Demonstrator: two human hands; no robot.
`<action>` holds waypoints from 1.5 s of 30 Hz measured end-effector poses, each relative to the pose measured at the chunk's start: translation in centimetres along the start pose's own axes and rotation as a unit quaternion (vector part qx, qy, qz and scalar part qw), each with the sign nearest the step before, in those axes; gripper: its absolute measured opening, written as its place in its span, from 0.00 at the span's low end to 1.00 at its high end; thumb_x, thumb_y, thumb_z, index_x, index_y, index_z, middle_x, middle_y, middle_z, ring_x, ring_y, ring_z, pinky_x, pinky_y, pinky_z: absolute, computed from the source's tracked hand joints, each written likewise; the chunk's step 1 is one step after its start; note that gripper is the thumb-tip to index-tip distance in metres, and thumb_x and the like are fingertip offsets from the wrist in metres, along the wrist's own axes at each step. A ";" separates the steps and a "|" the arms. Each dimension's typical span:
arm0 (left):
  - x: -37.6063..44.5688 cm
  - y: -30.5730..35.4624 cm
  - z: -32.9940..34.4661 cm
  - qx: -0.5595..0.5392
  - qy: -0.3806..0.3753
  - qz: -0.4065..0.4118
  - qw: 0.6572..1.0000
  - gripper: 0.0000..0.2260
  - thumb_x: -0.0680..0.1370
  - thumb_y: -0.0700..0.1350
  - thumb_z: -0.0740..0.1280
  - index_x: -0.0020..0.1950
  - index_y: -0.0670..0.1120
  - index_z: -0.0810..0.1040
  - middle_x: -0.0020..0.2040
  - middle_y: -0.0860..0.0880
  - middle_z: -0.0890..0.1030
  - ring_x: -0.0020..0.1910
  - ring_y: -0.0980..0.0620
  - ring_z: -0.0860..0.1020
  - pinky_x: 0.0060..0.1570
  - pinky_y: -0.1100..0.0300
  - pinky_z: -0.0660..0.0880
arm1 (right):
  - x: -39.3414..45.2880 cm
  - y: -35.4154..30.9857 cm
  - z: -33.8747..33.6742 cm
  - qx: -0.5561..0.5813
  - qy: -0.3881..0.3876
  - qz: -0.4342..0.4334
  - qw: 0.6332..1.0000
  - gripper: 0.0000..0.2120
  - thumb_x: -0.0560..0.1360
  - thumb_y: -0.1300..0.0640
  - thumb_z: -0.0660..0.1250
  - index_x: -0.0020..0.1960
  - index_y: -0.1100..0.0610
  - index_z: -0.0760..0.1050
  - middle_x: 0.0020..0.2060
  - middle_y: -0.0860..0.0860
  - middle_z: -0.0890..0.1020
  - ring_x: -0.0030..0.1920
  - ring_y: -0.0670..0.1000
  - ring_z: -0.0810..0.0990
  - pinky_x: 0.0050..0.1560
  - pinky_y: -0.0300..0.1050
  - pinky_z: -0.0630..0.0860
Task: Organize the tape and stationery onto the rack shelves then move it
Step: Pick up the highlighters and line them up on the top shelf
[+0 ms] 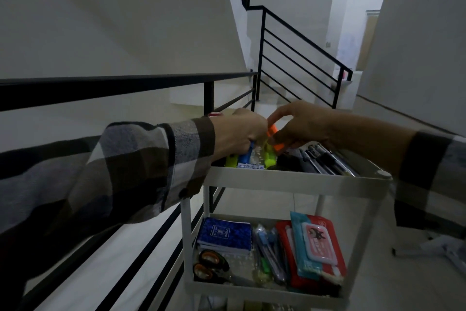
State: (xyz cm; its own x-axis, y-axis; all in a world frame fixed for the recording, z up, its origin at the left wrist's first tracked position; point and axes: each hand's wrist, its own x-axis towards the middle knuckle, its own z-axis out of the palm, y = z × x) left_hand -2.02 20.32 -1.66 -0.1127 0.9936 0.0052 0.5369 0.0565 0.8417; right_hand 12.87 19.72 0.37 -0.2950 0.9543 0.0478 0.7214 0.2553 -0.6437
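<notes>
A white rack point(290, 179) stands by the stair railing. Over its top shelf, my left hand point(239, 134) grips a blue marker point(245, 156) among yellow-green highlighters point(269, 155). My right hand point(300, 129) pinches an orange highlighter point(274, 138) just above them. Several dark pens point(325, 159) lie on the right of the top shelf. On the lower shelf sit a blue notebook point(225, 235), black-handled scissors point(210, 265), a clear pack of pens point(269, 250) and wet-wipe packs point(317, 247). No tape is visible.
A black metal railing point(126, 86) runs along the left, right behind the rack. Stairs with another railing point(300, 58) descend beyond. A white wall point(416, 58) stands on the right. Pale floor point(408, 280) lies to the rack's right.
</notes>
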 end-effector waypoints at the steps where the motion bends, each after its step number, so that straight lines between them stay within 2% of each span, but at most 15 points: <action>1: -0.9 0.2 -0.1 0.010 0.024 0.022 0.999 0.06 0.81 0.40 0.66 0.44 0.44 0.77 0.39 0.46 0.79 0.36 0.50 0.79 0.40 0.60 0.81 | 0.1 -0.1 -0.1 -0.026 -0.001 -0.005 1.000 0.15 0.76 0.61 0.74 0.62 0.51 0.79 0.46 0.53 0.86 0.36 0.45 0.87 0.33 0.36 0.80; 3: -1.5 0.3 0.7 0.032 0.069 0.036 0.996 0.04 0.83 0.40 0.66 0.54 0.40 0.77 0.45 0.46 0.78 0.42 0.52 0.80 0.45 0.64 0.81 | 0.2 -0.3 -0.1 -0.055 0.000 -0.014 0.998 0.12 0.78 0.59 0.72 0.59 0.50 0.79 0.44 0.51 0.86 0.33 0.42 0.85 0.29 0.31 0.76; 6: -1.2 0.1 0.9 0.087 0.108 0.074 0.988 0.14 0.81 0.43 0.69 0.65 0.39 0.75 0.55 0.43 0.78 0.49 0.48 0.77 0.47 0.59 0.76 | 0.2 -0.1 0.0 -0.062 0.005 -0.024 0.998 0.10 0.79 0.60 0.70 0.59 0.53 0.81 0.44 0.52 0.85 0.35 0.44 0.84 0.35 0.35 0.78; 10: -1.0 -0.1 0.5 0.142 0.105 0.096 0.980 0.14 0.81 0.42 0.71 0.65 0.39 0.77 0.55 0.43 0.77 0.50 0.49 0.75 0.46 0.60 0.72 | 0.0 0.3 -0.2 -0.069 0.019 -0.026 0.997 0.08 0.80 0.61 0.68 0.58 0.58 0.81 0.44 0.56 0.85 0.37 0.49 0.83 0.35 0.37 0.79; 14: -1.4 -0.4 0.5 0.194 0.089 0.166 0.963 0.16 0.79 0.42 0.72 0.65 0.39 0.75 0.56 0.43 0.76 0.53 0.48 0.74 0.53 0.56 0.77 | -0.2 0.4 -0.2 -0.078 0.017 -0.022 0.997 0.08 0.79 0.62 0.70 0.57 0.56 0.81 0.42 0.56 0.86 0.35 0.48 0.83 0.33 0.36 0.79; 18: -1.3 -0.9 0.8 0.301 0.077 0.208 0.928 0.10 0.79 0.44 0.72 0.57 0.42 0.77 0.57 0.42 0.80 0.51 0.46 0.79 0.46 0.56 0.77 | -0.3 0.1 1.0 -0.088 0.012 -0.041 0.995 0.10 0.78 0.59 0.72 0.58 0.51 0.79 0.46 0.53 0.84 0.40 0.49 0.85 0.41 0.39 0.81; 21: -2.0 -0.9 0.4 0.363 0.091 0.272 0.887 0.10 0.81 0.42 0.70 0.60 0.41 0.78 0.59 0.41 0.76 0.55 0.43 0.78 0.49 0.57 0.72 | -0.5 -0.4 1.5 -0.086 0.020 -0.047 0.995 0.14 0.77 0.61 0.72 0.61 0.51 0.77 0.41 0.51 0.84 0.35 0.46 0.83 0.32 0.34 0.76; 24: -3.5 0.0 -0.6 0.424 0.094 0.323 0.841 0.07 0.82 0.40 0.67 0.59 0.42 0.77 0.51 0.44 0.72 0.49 0.46 0.76 0.46 0.57 0.69 | -0.4 -0.6 1.2 -0.082 0.062 -0.051 0.993 0.13 0.77 0.61 0.72 0.61 0.55 0.78 0.46 0.51 0.82 0.36 0.45 0.82 0.30 0.33 0.75; 28: -3.6 1.7 -1.9 0.491 0.034 0.281 0.824 0.06 0.79 0.35 0.68 0.51 0.45 0.76 0.48 0.44 0.73 0.37 0.51 0.72 0.44 0.57 0.74 | -0.8 -0.3 -0.7 -0.051 0.051 -0.019 0.997 0.08 0.81 0.59 0.67 0.60 0.56 0.79 0.43 0.54 0.85 0.36 0.49 0.84 0.30 0.36 0.72; 30: -3.5 2.1 -2.1 0.518 0.005 0.260 0.815 0.06 0.78 0.36 0.71 0.53 0.43 0.78 0.49 0.45 0.75 0.42 0.49 0.76 0.51 0.53 0.80 | -1.0 -0.3 -1.2 -0.071 0.020 -0.004 0.997 0.09 0.82 0.58 0.66 0.61 0.55 0.79 0.45 0.55 0.85 0.37 0.49 0.82 0.31 0.38 0.69; 32: -3.5 2.3 -2.1 0.547 -0.019 0.241 0.801 0.08 0.78 0.38 0.72 0.56 0.43 0.78 0.45 0.48 0.74 0.47 0.48 0.77 0.58 0.49 0.81 | -0.9 -0.3 -0.9 -0.077 0.011 0.006 0.997 0.09 0.81 0.56 0.67 0.60 0.56 0.80 0.48 0.57 0.85 0.38 0.49 0.82 0.31 0.38 0.71; 38: -3.8 2.5 -1.7 0.583 -0.033 0.218 0.782 0.15 0.79 0.41 0.72 0.65 0.43 0.77 0.40 0.50 0.70 0.44 0.51 0.75 0.56 0.54 0.79 | -0.2 -0.8 1.2 -0.117 0.023 -0.033 0.992 0.09 0.79 0.60 0.69 0.58 0.60 0.81 0.38 0.52 0.86 0.30 0.43 0.84 0.29 0.33 0.77; 40: -3.8 2.8 -1.8 0.601 -0.051 0.199 0.773 0.19 0.77 0.42 0.75 0.67 0.45 0.77 0.45 0.49 0.75 0.49 0.49 0.77 0.60 0.52 0.79 | -0.1 -1.1 1.4 -0.135 0.026 -0.046 0.989 0.09 0.79 0.61 0.70 0.57 0.62 0.81 0.39 0.53 0.86 0.31 0.44 0.85 0.29 0.32 0.77; 42: -3.7 3.0 -1.9 0.632 -0.074 0.180 0.750 0.24 0.75 0.44 0.77 0.70 0.46 0.76 0.58 0.46 0.79 0.57 0.46 0.79 0.64 0.48 0.78 | -0.2 -1.3 1.5 -0.159 0.033 -0.054 0.985 0.08 0.78 0.60 0.71 0.55 0.63 0.82 0.37 0.52 0.86 0.30 0.42 0.84 0.28 0.31 0.76; 45: -3.3 3.2 -2.0 0.673 -0.102 0.161 0.715 0.26 0.74 0.47 0.78 0.70 0.47 0.77 0.65 0.45 0.79 0.62 0.45 0.79 0.65 0.47 0.78 | -0.2 -1.4 1.5 -0.243 0.038 -0.072 0.966 0.11 0.78 0.55 0.72 0.55 0.62 0.83 0.41 0.55 0.87 0.39 0.49 0.86 0.42 0.40 0.82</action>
State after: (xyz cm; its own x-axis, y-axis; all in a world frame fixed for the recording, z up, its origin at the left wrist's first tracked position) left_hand -1.58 17.02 2.10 0.2473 0.9624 -0.1125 0.8409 -0.2709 -0.4685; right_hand 11.01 18.94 0.10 -0.3817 0.9071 0.1775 0.8908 0.4123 -0.1912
